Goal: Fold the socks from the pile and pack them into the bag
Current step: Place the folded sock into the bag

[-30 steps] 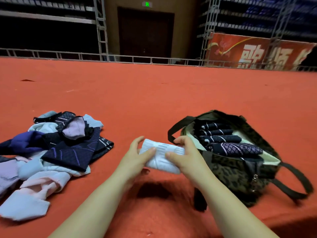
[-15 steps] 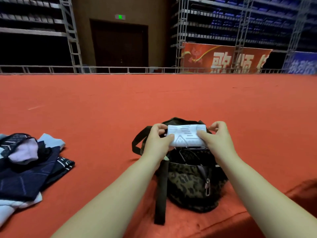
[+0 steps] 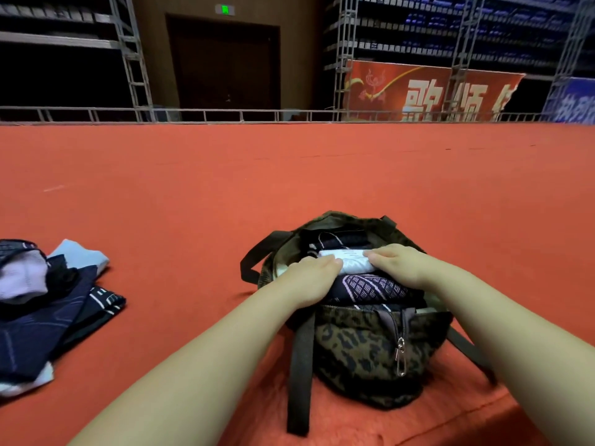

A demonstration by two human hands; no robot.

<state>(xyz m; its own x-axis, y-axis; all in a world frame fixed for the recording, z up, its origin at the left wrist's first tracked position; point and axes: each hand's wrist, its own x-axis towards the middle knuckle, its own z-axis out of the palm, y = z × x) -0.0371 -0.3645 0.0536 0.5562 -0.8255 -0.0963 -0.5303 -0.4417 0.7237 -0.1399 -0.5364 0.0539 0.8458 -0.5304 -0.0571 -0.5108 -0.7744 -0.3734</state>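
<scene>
**Folded white sock being pressed into a leopard-print bag**

A folded white sock [image 3: 346,260] is being held down inside the open mouth of a leopard-print bag [image 3: 363,352] that is sitting on a red carpeted floor [image 3: 289,175]. The sock is lying between the two hands – the left hand [image 3: 307,280] is being laid against its left end and the right hand [image 3: 401,263] against its right end, with the fingertips of both meeting the white fabric from above. The fingers of both hands are being kept bent downward over the sock's ends; how far they are wrapped beneath it cannot be told, since the undersides are hidden. Nothing else is being held in either hand.

The white sock is being bedded among folded dark socks already packed in the bag: a dark sock with a pale diamond pattern [image 3: 370,288] is lying just in front of it, toward the viewer, and dark striped socks [image 3: 335,241] are lying just behind it. A dark strap [image 3: 299,375] is hanging down the bag's near side, and a metal zip pull [image 3: 400,355] is dangling on its front.

Well apart to the left, a pile of socks [image 3: 42,304] – navy, pale blue and lilac – is lying on the floor. A metal railing [image 3: 193,114] and a red banner [image 3: 428,94] are being seen at the back.
</scene>
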